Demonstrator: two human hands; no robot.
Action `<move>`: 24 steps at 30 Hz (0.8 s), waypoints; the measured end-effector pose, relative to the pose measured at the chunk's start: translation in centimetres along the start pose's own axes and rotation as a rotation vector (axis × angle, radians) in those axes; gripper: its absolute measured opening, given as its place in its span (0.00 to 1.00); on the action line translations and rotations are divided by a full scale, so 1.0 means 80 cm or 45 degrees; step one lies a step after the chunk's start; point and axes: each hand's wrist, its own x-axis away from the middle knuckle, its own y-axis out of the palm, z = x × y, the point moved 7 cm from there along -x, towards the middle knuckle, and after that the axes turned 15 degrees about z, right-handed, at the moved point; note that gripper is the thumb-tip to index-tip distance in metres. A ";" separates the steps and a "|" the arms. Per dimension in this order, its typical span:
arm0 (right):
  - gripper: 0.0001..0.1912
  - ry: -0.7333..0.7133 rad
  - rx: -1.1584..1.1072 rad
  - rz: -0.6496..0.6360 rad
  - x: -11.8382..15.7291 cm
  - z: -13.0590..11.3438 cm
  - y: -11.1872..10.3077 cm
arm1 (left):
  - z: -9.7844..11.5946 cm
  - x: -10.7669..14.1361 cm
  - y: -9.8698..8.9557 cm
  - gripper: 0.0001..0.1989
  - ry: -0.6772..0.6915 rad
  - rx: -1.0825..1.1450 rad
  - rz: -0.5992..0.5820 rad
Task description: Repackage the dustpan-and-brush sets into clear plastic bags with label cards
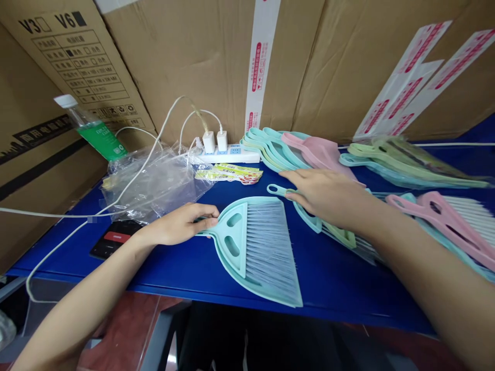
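My left hand [184, 222] is closed round the handle end of a mint-green hand brush [227, 242] with grey-blue bristles. The brush lies nested in a matching mint dustpan [220, 253], low over the front of the table or resting on it. My right hand [328, 196], its fingers stretched out and palm down, is above a pile of brushes. Its thumb is beside a mint brush handle [276, 190]; I cannot tell whether they touch. Just beyond its fingertips lie stacked mint dustpans [266, 149] and a pink dustpan [320, 152].
More brushes, including a pink brush [444, 219], lie at the right. Behind them is a bagged green dustpan [410, 157]. A power strip [235, 153], clear plastic bags [154, 175], a phone [114, 238], a bottle [98, 136] and white cables occupy the left. Cardboard boxes [201, 67] stand behind.
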 end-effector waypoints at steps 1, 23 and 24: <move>0.21 0.025 0.035 -0.051 -0.001 0.004 0.002 | 0.000 0.000 0.000 0.16 -0.003 -0.001 -0.001; 0.18 0.087 0.083 -0.283 -0.002 0.002 0.007 | -0.005 0.000 0.000 0.17 -0.022 -0.016 0.003; 0.18 0.085 0.085 -0.278 -0.002 0.002 0.007 | -0.005 -0.001 0.000 0.17 -0.024 -0.023 0.006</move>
